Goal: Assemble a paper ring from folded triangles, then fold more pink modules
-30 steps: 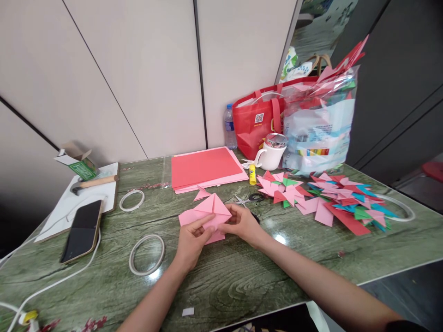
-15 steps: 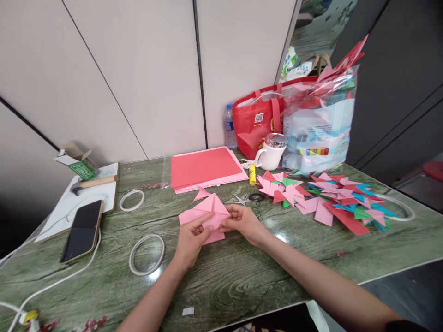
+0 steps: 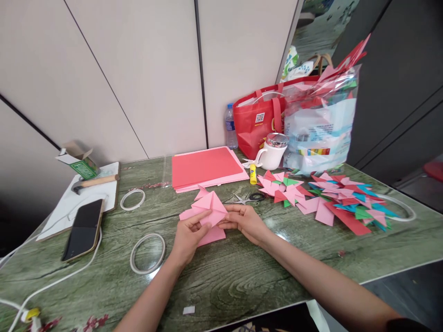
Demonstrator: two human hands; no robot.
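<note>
Centrally, folded pink paper (image 3: pixel 215 208), apex pointing away

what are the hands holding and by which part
A folded pink paper: the left hand holds it by its lower left side, the right hand by its right corner.

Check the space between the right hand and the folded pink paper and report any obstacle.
Nothing visible blocks it: the right hand is right at the edge of the folded pink paper. The scissors lie beyond that hand, not between.
</note>
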